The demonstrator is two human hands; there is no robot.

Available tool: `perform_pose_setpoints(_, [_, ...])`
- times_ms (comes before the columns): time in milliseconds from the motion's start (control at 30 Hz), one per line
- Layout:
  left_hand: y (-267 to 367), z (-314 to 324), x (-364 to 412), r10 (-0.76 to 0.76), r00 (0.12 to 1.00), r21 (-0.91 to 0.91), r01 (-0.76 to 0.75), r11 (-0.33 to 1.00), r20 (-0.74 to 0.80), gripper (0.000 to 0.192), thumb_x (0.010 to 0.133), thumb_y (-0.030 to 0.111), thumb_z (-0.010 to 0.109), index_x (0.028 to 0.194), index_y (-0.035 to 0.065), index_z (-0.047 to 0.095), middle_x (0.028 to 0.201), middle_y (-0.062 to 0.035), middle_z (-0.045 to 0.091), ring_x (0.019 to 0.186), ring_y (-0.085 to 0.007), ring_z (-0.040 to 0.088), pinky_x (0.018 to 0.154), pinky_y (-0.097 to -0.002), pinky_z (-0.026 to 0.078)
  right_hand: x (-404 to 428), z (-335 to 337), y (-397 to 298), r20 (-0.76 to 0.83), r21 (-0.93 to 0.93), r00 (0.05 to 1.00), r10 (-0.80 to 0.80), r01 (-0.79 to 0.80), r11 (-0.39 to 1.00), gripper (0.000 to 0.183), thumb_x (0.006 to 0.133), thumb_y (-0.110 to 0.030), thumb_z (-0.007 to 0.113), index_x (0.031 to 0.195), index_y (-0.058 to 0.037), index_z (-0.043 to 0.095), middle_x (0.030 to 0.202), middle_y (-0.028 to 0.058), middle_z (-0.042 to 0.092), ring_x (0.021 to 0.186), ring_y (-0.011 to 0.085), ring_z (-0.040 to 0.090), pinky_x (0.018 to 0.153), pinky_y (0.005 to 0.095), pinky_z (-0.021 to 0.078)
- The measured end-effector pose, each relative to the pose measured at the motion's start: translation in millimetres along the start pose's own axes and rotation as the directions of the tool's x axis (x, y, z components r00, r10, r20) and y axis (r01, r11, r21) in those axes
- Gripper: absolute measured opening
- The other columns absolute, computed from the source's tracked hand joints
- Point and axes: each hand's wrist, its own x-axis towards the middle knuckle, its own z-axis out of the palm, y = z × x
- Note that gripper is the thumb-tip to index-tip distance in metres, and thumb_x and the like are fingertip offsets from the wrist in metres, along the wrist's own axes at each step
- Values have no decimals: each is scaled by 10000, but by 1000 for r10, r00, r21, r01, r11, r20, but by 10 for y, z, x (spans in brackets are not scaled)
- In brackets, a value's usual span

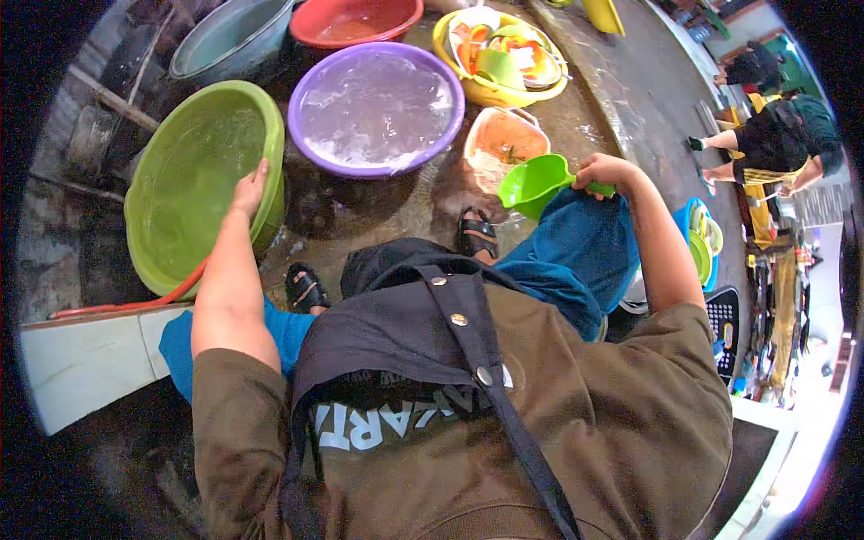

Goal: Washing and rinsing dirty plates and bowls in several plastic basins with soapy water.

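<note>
My left hand (251, 189) grips the right rim of a large olive-green plastic basin (196, 175), which looks tilted and holds some liquid. In my right hand (603, 174) is the handle of a bright green plastic water dipper (536, 183), held near my knee. Just beyond the dipper sits an orange and white container (509, 138) with liquid and scraps in it. A purple basin (376, 111) of sudsy water stands ahead of me. To its right, a yellow basin (472, 91) is piled with orange, green and white dishes (509, 57).
A red basin (356, 23) and a grey-blue tub (233, 40) stand farther back. An orange hose (155, 300) runs along a tiled ledge (88, 358) at left. A blue container of dishes (702, 243) is at right. Another person (776, 138) stands farther right.
</note>
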Motion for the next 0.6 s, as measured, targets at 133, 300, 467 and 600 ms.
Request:
perform_pose_setpoints(133, [19,80,73,55,997,51,-58,997,50,722,766,624,503,1132,4,550,1133,-207,557,1063,-327,526,910,-368,393,-2,-302,62,-127,-193,984,127,-150,970,204,654,-148,670,760,11,598,630,108,590,473,212,579,386,339,444])
perform_pose_setpoints(300, [168,236,69,112,993,248,-103,963,-24,555,698,431,681,1092,60,557,1026,-151,614,992,-279,567,853,-364,428,321,-283,459,-446,-366,869,213,-395,843,190,706,-119,588,808,41,605,743,167,638,608,269,644,528,405,521])
perform_pose_setpoints(467, [-24,134,11,135,983,295,-93,951,-124,619,691,442,673,1145,51,521,1160,-178,518,1060,-311,511,904,-382,402,425,28,-6,-713,-665,542,-444,-324,672,190,816,-125,436,918,-30,566,826,150,637,724,285,644,633,379,510])
perform_pose_setpoints(600, [117,165,-52,173,970,346,-104,932,-174,642,712,464,639,1181,46,508,1260,-125,423,1132,-299,452,952,-399,367,471,382,-783,-762,-576,386,-520,-37,816,227,871,-174,394,969,-44,553,851,153,613,737,275,642,615,384,505])
